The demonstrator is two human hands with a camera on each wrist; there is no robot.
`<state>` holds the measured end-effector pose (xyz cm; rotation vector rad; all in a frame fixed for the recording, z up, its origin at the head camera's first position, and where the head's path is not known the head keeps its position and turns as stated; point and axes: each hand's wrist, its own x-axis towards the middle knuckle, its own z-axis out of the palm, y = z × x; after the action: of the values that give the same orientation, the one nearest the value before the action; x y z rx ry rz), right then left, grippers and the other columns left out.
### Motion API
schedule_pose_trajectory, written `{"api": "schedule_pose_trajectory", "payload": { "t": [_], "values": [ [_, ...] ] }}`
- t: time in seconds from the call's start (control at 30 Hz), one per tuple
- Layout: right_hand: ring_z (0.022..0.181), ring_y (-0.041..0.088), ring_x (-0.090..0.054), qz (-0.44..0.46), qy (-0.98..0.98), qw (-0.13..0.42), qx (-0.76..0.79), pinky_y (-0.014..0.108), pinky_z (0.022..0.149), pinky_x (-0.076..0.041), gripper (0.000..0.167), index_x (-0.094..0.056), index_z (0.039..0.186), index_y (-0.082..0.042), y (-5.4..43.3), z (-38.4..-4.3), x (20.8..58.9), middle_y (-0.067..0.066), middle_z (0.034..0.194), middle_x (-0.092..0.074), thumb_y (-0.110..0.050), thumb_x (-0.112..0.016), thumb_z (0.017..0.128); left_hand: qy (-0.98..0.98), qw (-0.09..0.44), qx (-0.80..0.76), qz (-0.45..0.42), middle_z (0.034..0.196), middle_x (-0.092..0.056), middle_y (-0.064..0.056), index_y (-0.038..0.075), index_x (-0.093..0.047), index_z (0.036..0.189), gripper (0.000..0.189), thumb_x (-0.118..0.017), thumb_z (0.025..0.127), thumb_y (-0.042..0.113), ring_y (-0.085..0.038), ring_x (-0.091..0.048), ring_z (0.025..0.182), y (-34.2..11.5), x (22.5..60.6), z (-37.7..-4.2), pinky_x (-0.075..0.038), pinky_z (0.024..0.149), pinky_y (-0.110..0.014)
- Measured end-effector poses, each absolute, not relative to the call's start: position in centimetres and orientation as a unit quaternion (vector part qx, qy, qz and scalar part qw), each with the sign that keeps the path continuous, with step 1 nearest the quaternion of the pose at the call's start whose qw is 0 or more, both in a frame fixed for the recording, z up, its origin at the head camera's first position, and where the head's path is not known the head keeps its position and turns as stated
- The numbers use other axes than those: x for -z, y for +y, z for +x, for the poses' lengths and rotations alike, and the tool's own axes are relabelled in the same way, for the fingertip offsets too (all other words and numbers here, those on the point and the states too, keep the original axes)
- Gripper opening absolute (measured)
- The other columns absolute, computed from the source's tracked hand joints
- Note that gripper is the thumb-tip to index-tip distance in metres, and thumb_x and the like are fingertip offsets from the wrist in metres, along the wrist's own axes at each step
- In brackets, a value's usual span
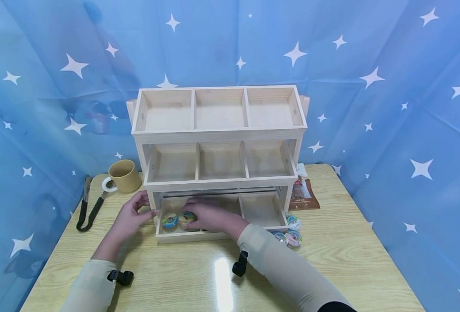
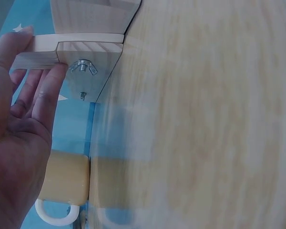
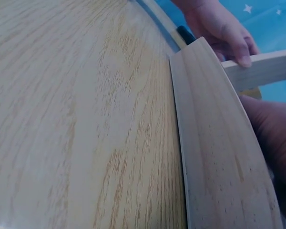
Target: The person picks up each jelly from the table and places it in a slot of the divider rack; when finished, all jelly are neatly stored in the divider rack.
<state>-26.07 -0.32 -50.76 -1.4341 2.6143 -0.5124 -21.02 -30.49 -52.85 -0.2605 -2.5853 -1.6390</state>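
A three-tier wooden rack (image 1: 220, 135) has each tray split into three compartments. At its lower left, my left hand (image 1: 131, 216) holds a side upright (image 2: 40, 58); in the left wrist view the thumb lies on one face and the fingers on the other. My right hand (image 1: 210, 216) reaches into the bottom tray (image 1: 263, 210), fingers around a small round cup with a colourful lid (image 1: 186, 219) in the left compartment. Beside it sits a similar cup with a blue rim (image 1: 169, 220). The right wrist view shows mostly the tray's front board (image 3: 219, 143), which hides the right fingertips.
Left of the rack stand a tan mug (image 1: 125, 177) with a white handle and black-handled tongs (image 1: 93, 212). More lidded cups (image 1: 293, 238) lie by the tray's right front corner. A brown packet (image 1: 306, 197) lies at the right. A starry blue curtain (image 1: 222, 43) hangs behind.
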Motion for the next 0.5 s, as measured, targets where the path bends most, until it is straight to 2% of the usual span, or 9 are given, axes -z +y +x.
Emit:
{"api": "schedule_pose_trajectory", "payload": {
  "t": [0.27,0.5],
  "values": [
    [0.122,0.008,-0.062,-0.457,0.859,0.072,0.218,0.020,0.106,-0.048,0.055,-0.072,0.144,-0.012,0.3,-25.7,50.3,-0.004,0.135,-0.067,-0.040,-0.086,0.098,-0.840,0.034,0.534,-0.085,0.131,-0.072,-0.016,0.005,-0.059,0.151,0.055,-0.083,0.102,0.012,-0.012,-0.065,0.116,-30.4,52.7,-20.9,-0.046,0.108,-0.049],
    [0.122,0.012,-0.065,-0.426,0.854,0.083,0.287,0.027,0.108,-0.051,0.052,-0.071,0.145,-0.009,1.7,-24.6,49.2,0.000,0.141,-0.067,-0.035,-0.083,0.102,-0.834,0.034,0.543,-0.088,0.132,-0.072,-0.019,0.004,-0.059,0.150,0.055,-0.083,0.101,0.012,-0.014,-0.065,0.117,-30.4,52.7,-20.8,-0.043,0.110,-0.058]
  ]
}}
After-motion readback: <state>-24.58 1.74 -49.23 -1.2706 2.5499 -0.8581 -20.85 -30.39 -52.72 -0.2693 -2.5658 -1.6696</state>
